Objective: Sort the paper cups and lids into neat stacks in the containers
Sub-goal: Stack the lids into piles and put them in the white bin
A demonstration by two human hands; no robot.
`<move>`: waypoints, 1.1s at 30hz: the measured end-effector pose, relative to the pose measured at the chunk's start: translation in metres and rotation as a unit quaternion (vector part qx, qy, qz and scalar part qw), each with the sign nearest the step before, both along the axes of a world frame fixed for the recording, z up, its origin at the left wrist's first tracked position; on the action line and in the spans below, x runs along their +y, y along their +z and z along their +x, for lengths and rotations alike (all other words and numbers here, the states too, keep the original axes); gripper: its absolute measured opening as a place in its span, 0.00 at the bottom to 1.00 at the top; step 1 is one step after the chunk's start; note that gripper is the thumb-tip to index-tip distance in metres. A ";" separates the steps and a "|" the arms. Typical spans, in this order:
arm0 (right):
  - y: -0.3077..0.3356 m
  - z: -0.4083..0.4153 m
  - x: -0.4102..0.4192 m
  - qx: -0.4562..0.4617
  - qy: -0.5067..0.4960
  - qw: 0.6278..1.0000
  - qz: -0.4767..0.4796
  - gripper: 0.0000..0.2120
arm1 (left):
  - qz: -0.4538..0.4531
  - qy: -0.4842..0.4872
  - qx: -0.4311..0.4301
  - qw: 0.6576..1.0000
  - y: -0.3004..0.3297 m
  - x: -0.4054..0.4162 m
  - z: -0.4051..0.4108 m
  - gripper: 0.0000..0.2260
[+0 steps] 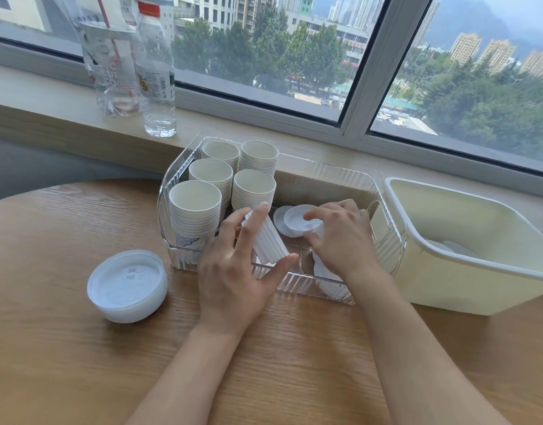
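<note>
A clear ribbed container [322, 288] stands on the wooden table and holds several stacks of white paper cups [195, 207] in its left half. My left hand [233, 277] grips a tilted stack of white lids [268, 240] over the container's near side. My right hand [343, 237] holds another stack of lids inside the container, fingers on the top lid [297, 219]. One more lid [281, 222] lies behind it. A separate stack of lids [127, 285] sits on the table to the left.
A cream plastic bin [448, 271] stands to the right of the clear container, with a few white lids [448, 246] inside. A water bottle [156, 75] and an empty plastic sleeve [110, 56] stand on the windowsill behind. The round table's [64, 348] edge curves at left.
</note>
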State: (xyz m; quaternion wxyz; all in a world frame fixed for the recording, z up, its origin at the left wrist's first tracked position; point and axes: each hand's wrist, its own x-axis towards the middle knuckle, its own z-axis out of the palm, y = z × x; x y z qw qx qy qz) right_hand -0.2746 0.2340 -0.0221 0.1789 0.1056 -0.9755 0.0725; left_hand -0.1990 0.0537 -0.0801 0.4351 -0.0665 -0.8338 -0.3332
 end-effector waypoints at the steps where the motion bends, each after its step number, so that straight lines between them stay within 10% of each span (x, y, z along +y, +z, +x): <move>1: -0.001 -0.002 -0.001 0.007 -0.005 1.000 0.020 0.12 | -0.003 0.000 -0.003 1.000 0.000 0.000 0.000 0.33; 9: -0.010 -0.005 0.000 0.039 -0.036 0.997 0.064 0.05 | 0.004 -0.004 -0.007 1.000 0.001 0.001 0.001 0.33; 19: -0.006 -0.019 -0.004 -0.021 0.027 0.999 0.036 0.23 | 0.003 -0.001 0.002 1.000 -0.001 0.001 -0.001 0.33; 33: -0.006 -0.023 -0.015 0.015 0.045 0.998 -0.039 0.04 | 0.002 0.003 0.008 1.000 -0.002 0.001 -0.002 0.33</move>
